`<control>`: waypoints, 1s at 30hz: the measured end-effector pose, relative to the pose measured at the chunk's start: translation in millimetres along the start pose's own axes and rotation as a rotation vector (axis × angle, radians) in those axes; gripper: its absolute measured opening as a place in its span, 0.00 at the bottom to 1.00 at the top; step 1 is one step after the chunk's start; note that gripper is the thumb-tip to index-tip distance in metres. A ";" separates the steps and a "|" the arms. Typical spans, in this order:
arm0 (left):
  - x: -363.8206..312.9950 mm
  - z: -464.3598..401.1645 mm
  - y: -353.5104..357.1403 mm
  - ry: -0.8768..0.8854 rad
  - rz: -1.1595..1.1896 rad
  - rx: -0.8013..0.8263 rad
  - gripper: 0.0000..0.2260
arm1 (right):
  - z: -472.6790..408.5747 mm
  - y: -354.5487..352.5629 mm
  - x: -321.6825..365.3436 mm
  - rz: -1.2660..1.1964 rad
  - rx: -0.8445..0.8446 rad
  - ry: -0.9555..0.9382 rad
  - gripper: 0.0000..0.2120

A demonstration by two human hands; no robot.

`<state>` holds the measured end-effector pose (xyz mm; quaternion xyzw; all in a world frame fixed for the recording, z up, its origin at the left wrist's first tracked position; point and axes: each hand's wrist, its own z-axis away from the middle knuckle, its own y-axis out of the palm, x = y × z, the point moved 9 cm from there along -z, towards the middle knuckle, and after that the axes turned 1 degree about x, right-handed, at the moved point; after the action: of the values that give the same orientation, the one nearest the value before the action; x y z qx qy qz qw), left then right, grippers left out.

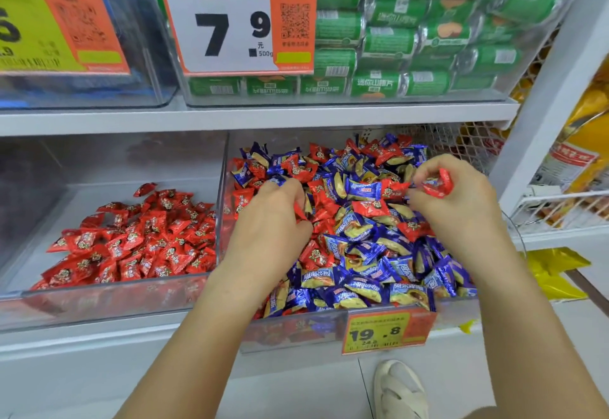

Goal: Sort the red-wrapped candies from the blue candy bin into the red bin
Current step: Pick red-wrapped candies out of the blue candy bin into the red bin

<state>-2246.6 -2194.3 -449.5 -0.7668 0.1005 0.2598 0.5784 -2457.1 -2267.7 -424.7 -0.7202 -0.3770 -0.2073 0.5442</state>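
I am watching through one head-worn wide-angle camera, looking forward and down. It is sitting close to the lower shelf (257, 115), taking in both bins.

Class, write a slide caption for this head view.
Both hands pick red candies from the mixed bin.

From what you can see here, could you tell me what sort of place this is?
Most likely a shop's bulk snack aisle: price tags hang on clear bins, wrapped candies lie loose in them, and green snack packs fill the shelf above.
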 end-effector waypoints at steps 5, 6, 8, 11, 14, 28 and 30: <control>-5.9 -1.5 -17.1 0.030 0.067 -0.117 0.06 | -1.2 -0.8 -6.1 0.041 0.148 -0.011 0.14; -6.4 -1.7 -16.1 0.034 0.067 -0.114 0.07 | -0.6 2.7 -6.6 0.076 0.192 -0.007 0.17; -6.7 -1.7 -13.4 0.034 0.064 -0.097 0.07 | -0.1 12.2 -3.7 0.147 0.271 -0.029 0.25; -7.9 1.5 -11.7 0.026 0.066 -0.075 0.07 | -1.8 33.3 0.1 0.250 0.379 -0.049 0.35; -10.5 7.0 -14.6 0.032 0.071 -0.074 0.09 | -5.5 51.7 -3.2 0.377 0.454 -0.010 0.46; -4.8 20.8 -47.1 0.078 0.077 -0.182 0.09 | -18.8 36.9 -2.0 -0.031 0.227 -0.016 0.11; -2.1 21.7 -55.0 0.085 0.089 -0.211 0.11 | -20.8 25.8 -2.3 -0.186 0.180 0.010 0.09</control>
<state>-2229.5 -2157.1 -406.8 -0.8286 0.1308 0.2615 0.4774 -2436.4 -2291.2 -435.8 -0.6293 -0.4567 -0.2259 0.5868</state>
